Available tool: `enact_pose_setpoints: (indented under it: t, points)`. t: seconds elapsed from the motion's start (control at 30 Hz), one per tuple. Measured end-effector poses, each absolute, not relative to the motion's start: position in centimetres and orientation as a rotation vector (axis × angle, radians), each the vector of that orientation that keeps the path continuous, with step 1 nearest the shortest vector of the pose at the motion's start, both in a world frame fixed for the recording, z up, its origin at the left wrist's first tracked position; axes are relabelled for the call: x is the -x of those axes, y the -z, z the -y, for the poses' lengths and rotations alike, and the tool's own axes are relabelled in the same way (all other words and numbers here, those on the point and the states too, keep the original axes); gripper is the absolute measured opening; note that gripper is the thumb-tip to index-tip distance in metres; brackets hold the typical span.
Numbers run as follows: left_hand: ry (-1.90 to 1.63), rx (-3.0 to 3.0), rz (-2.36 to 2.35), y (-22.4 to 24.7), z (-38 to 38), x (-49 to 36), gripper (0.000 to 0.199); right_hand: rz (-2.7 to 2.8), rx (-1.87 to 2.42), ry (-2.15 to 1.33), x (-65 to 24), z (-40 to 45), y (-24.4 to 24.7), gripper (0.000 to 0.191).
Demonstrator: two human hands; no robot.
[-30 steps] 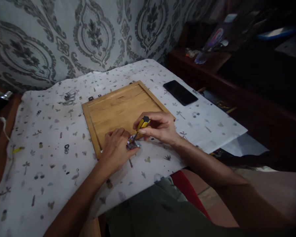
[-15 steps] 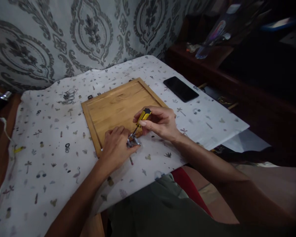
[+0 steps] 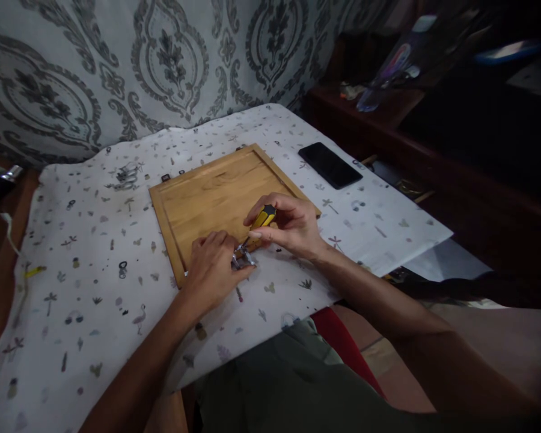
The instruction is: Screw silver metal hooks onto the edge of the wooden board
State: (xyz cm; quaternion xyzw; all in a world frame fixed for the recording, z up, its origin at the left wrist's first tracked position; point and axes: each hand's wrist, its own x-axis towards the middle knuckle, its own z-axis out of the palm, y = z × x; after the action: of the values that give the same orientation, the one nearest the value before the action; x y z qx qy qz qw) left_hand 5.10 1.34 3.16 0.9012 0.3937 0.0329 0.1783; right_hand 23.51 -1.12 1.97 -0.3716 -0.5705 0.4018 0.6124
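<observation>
A patterned wall hanging (image 3: 171,60) forms the background, and a white printed cloth (image 3: 103,325) covers the work surface. On the cloth lies a framed wooden board (image 3: 216,198), which we take as the landmark for all places below. At the board's near edge we find a shiny metal piece (image 3: 243,257), perhaps a hinge, although the partial cover of the fingers prevents a firm naming. The left hand (image 3: 211,258) is closed about this piece from its left side, with the thumb stretched along the near side and the other fingers bent over the board. The right hand (image 3: 293,225), above the board's near right part, pinches a yellow and black screwdriver (image 3: 264,218) whose shaft slants down and leftward to the metal piece. The 2 hands lie near each other but apart.

To the right of the board rests a dark phone (image 3: 330,165); to its far left we note a small cluster of metal parts (image 3: 127,175). Well beyond the board's far right corner leans a bottle (image 3: 388,69).

We judge the step in hand to be work with the screwdriver at the metal piece; whether its tip is seated, we cannot tell. The next move, in our view, calls for a steady left hold and a well-aligned shaft.
</observation>
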Motion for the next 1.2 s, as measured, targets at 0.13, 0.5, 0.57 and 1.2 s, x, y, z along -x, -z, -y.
enact_pose_setpoints:
  t: [0.13, 0.5, 0.57, 1.2]
  points:
    - [-0.101, -2.538, -1.116, -3.11, -1.36, -5.15, 0.023, 1.277, 0.828, -1.011, -23.49, 1.07, -1.89, 0.035]
    - [-0.095, -2.577, -1.124, -3.2, -1.32, -5.06, 0.021, 1.285, 0.846, -0.944, -23.46, 1.41, -2.16, 0.032]
    - [-0.095, -2.578, -1.123, -3.14, -1.34, -5.05, 0.022, 1.25, 0.852, -0.867, -23.37, 1.5, -2.34, 0.031]
    - [-0.09, -2.57, -1.119, -3.11, -1.35, -5.03, 0.022, 1.258, 0.845, -0.903, -23.2, 1.52, -2.23, 0.031]
